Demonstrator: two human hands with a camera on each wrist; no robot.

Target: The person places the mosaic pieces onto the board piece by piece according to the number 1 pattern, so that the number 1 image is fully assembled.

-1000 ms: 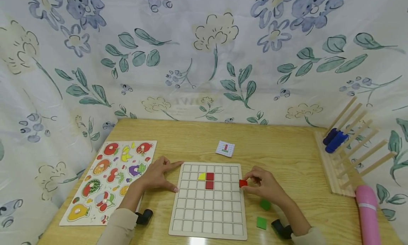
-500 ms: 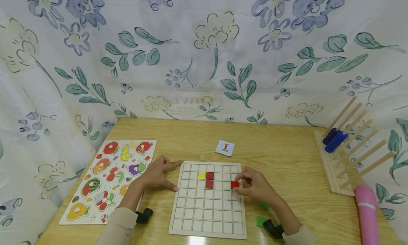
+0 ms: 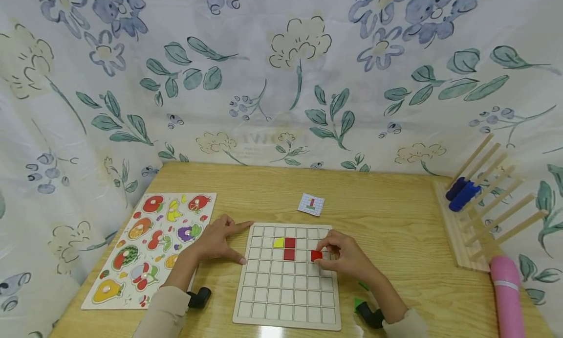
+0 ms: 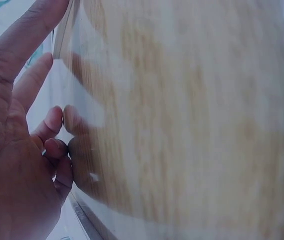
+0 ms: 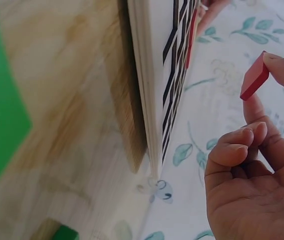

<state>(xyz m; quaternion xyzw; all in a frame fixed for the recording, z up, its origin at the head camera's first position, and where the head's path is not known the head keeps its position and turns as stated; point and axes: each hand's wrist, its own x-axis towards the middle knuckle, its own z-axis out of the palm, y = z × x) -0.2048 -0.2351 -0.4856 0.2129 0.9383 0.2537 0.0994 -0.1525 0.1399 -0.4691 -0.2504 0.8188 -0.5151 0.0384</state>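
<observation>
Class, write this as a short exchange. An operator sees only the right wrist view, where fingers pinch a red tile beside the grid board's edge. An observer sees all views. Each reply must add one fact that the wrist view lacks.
Operator: Where over the board is my tile?
Observer: The right hand pinches the held red tile over the right part of the grid board, level with the row of the lower red tile.
Operator: What is placed already?
Observer: A yellow piece with the upper red tile on its right; the lower red tile lies beneath that one.
Operator: And the other hand?
Observer: The left hand rests on the table at the board's left edge, holding nothing.
</observation>
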